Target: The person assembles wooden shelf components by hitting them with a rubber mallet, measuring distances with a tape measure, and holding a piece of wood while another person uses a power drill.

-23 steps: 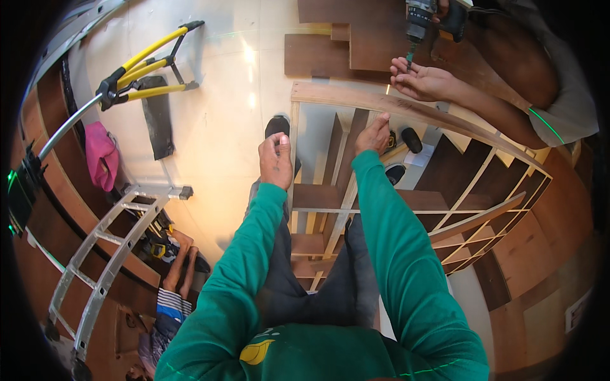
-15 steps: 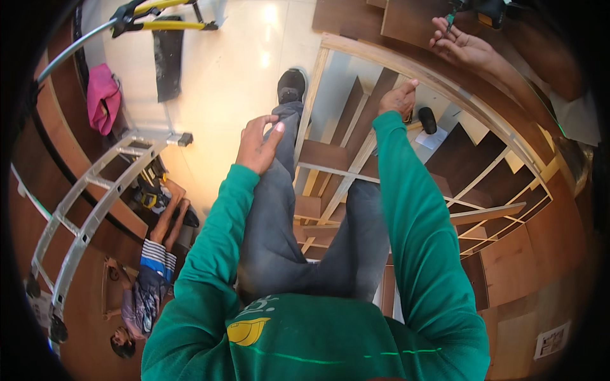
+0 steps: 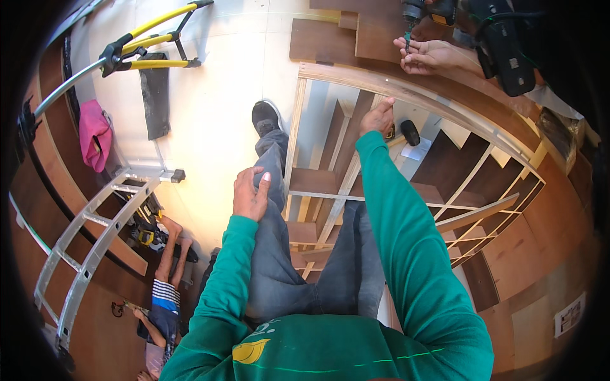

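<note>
My left hand (image 3: 251, 193) rests near my left thigh, fingers loosely spread, holding nothing. My right hand (image 3: 378, 117) is curled, thumb upward, at the far part of a wooden shelf frame (image 3: 413, 90). A small dark and yellow thing shows under that fist, too covered to name. Beside it lies a mallet with a black head (image 3: 410, 132) and a pale handle, near a white sheet (image 3: 417, 150). The frame has light edges and brown panels dividing it into compartments; my legs stand over and beside it.
At the far right, another person's hand (image 3: 429, 57) is close to a power drill (image 3: 413, 11). An aluminium ladder (image 3: 89, 241) and yellow-legged stand (image 3: 159, 63) are on the left, near a pink cloth (image 3: 95, 136). Another person (image 3: 166, 289) is low at left.
The whole view has shifted, showing more of the drill and the yellow-legged stand. My right hand remains curled at the frame; my left stays by my thigh, its fingers pointing more forward.
</note>
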